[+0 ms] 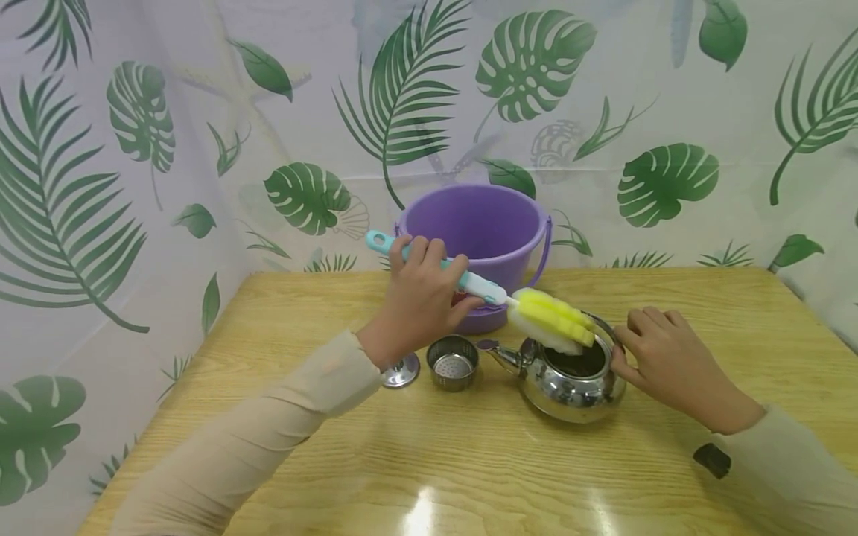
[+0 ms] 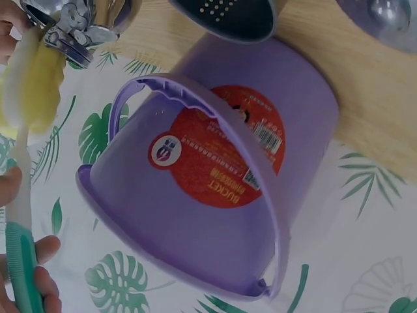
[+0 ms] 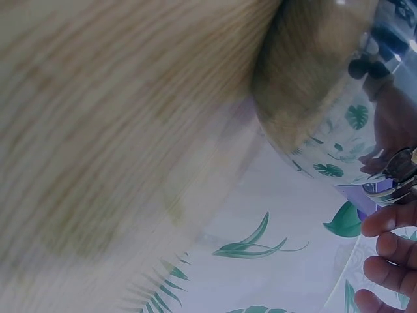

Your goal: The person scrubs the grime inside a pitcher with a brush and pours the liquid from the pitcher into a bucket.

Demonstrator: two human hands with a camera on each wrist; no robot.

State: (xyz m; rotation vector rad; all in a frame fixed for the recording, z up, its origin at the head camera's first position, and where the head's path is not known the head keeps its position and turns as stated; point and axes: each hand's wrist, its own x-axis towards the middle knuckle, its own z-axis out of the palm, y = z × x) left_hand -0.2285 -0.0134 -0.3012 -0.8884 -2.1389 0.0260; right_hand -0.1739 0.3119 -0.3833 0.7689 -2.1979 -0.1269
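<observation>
The person across from me has the left hand (image 1: pixel 425 286) curled round the teal and white plastic handle of a long brush (image 1: pixel 546 316) with a yellow and white sponge head. The brush slants down to the right, its sponge end over the round mouth of a shiny, squat stainless steel kettle (image 1: pixel 573 398); how far it dips inside I cannot tell. The right hand (image 1: pixel 660 357) pinches the kettle's curved metal handle (image 1: pixel 606 327) between thumb and bent fingers, at the side away from the spout. The kettle sits upright on the pale wood-grain table (image 1: pixel 348 461), and its spout points left toward a small round metal strainer (image 1: pixel 453 366) with a perforated bottom, standing just beside the spout's tip. Left of that, partly hidden by the left wrist, lies a round shiny metal lid (image 1: pixel 402 374). Behind these, near the back edge, stands a purple plastic bucket (image 1: pixel 509 272), mouth up; the left wrist view shows a red label (image 2: pixel 225 156) on its side. Both arms wear beige sleeves (image 1: pixel 281 424), with a small black object (image 1: pixel 712 460) by the right cuff. A white backdrop (image 1: pixel 281 134) printed with green leaves hangs behind the table.
</observation>
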